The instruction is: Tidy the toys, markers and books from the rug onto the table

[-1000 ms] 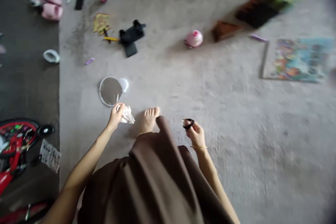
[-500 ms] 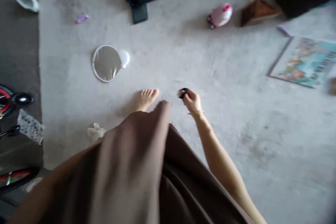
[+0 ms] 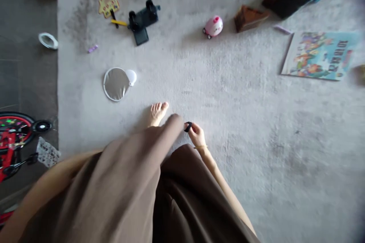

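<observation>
My right hand (image 3: 196, 135), with a thin yellowish bracelet at its wrist, pinches a small black loop that looks like a hair tie (image 3: 188, 127). It is low over the rug, close beside the raised fold of my brown clothing (image 3: 137, 167). My left forearm (image 3: 67, 171) enters from the lower left and passes behind that cloth, which hides my left hand. My bare foot (image 3: 158, 112) rests on the rug just left of the fold.
On the grey rug (image 3: 242, 121) lie a round folding fan (image 3: 115, 84), a dark toy vehicle (image 3: 144, 19), a pink toy (image 3: 213, 26), a brown wedge-shaped block (image 3: 248, 18) and a picture book (image 3: 319, 56). A red bicycle (image 3: 11, 136) stands on the dark floor at left.
My view has shifted, so more of the far rug shows. My right hand, still pinching the hair tie, is now closer to the brown cloth fold.
</observation>
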`<state>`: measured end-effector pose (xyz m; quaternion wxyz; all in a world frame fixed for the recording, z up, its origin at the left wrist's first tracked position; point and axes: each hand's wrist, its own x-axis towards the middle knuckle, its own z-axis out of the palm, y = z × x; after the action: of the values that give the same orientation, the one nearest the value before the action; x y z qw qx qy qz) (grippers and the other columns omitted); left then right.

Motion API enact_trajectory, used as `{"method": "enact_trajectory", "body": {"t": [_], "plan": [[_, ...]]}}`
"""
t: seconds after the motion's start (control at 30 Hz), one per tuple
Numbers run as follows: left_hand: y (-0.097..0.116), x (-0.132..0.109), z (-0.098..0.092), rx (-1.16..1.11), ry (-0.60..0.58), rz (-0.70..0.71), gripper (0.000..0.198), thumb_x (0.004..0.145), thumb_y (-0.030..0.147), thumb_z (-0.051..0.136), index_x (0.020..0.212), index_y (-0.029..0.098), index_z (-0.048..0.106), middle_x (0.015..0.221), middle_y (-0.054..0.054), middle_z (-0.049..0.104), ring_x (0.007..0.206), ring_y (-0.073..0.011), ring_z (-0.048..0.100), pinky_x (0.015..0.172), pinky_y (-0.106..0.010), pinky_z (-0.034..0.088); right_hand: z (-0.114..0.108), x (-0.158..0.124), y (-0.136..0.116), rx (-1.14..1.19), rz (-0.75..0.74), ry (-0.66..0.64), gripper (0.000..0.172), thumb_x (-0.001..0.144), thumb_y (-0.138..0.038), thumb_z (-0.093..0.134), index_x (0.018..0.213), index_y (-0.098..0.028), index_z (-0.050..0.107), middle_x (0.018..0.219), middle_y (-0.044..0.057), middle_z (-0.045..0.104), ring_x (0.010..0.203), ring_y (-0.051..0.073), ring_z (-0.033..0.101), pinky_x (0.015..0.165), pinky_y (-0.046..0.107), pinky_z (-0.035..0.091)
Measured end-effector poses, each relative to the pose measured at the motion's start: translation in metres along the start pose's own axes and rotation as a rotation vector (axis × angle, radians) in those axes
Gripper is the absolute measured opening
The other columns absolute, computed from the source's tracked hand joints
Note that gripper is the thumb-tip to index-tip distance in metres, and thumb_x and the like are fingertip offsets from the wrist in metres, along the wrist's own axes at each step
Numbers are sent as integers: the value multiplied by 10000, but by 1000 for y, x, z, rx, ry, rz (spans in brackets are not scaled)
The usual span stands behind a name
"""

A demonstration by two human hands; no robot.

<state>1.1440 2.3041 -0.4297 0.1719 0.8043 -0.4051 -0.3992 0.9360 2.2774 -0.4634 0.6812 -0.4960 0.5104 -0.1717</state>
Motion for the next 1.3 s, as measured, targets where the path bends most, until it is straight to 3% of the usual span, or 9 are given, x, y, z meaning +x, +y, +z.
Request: {"method": "enact_trajectory", "body": {"t": [0.1, 0.23, 0.33, 0.4, 0.63, 0.8, 0.9, 1.03, 1.3], "plan": [[-2, -13, -29, 97, 144, 0, 309, 977, 369, 494, 1200, 180, 594, 1234, -94, 593, 1109, -221, 587, 952, -442, 501, -4, 2, -6, 39, 33, 50, 412, 769, -565, 599, 846, -170, 686, 544, -20, 510, 483, 111, 417, 447, 233, 319], [-31, -37, -133, 152, 263, 38, 198, 870, 401, 636, 934, 214, 637, 958, -69, 621, 962, -206, 599, 910, -370, 489, -4, 9, -20, 131, 98, 88, 490, 750, -632, 600, 906, -173, 675, 459, -69, 388, 395, 86, 308, 393, 223, 225], [-49, -25, -197, 169, 423, 143, 428, 716, 459, 765, 983, 177, 585, 1013, -92, 570, 939, -221, 579, 906, -379, 481, -3, 11, -32, 208, 103, 80, 534, 721, -666, 613, 931, -178, 665, 458, -79, 371, 381, 79, 285, 384, 218, 202], [-48, 2, -205, 162, 530, 280, 653, 673, 528, 786, 1142, 160, 518, 1169, -140, 522, 983, -225, 567, 924, -377, 474, -5, 13, -38, 219, 87, 79, 532, 719, -671, 609, 922, -183, 668, 458, -74, 385, 379, 83, 287, 380, 220, 211], [-9, 92, -113, 168, 271, 630, 832, 739, 670, 671, 1346, 169, 398, 1324, -200, 480, 1175, -283, 529, 1034, -427, 420, -36, 46, -44, 4, -128, 346, 414, 738, -554, 584, 812, -158, 682, 648, 45, 639, 582, 158, 540, 555, 272, 423], [-3, 132, -59, 205, 133, 735, 978, 685, 662, 727, 1413, 135, 338, 1428, -261, 392, 1374, -354, 379, 1129, -476, 316, -75, 89, -72, 28, -105, 478, 523, 730, -428, 562, 1155, -133, 635, 878, 86, 725, 547, 121, 520, 546, 262, 425], [-9, 144, -45, 229, 111, 722, 1219, 569, 670, 802, 1483, 113, 219, 1516, -308, 260, 1424, -408, 291, 1156, -510, 248, -90, 104, -91, 50, -63, 429, 645, 707, -351, 568, 1313, -134, 531, 885, 63, 718, 487, 87, 453, 488, 236, 391], [-18, 148, -42, 220, 44, 739, 1287, 603, 648, 795, 1531, 116, 80, 1519, -300, 296, 1407, -396, 339, 1129, -511, 281, -91, 117, -107, -16, -6, 302, 472, 725, -318, 559, 1159, -140, 610, 756, 21, 660, 497, 87, 471, 457, 210, 381], [17, 185, -16, 255, -25, 861, 729, 702, 580, 754, 1263, 166, 539, 1204, -150, 636, 1135, -307, 579, 1014, -455, 415, -72, 168, -144, -313, -13, 356, 429, 687, -106, 562, 1103, -173, 643, 1141, 124, 626, 986, 210, 620, 943, 411, 494]]}}
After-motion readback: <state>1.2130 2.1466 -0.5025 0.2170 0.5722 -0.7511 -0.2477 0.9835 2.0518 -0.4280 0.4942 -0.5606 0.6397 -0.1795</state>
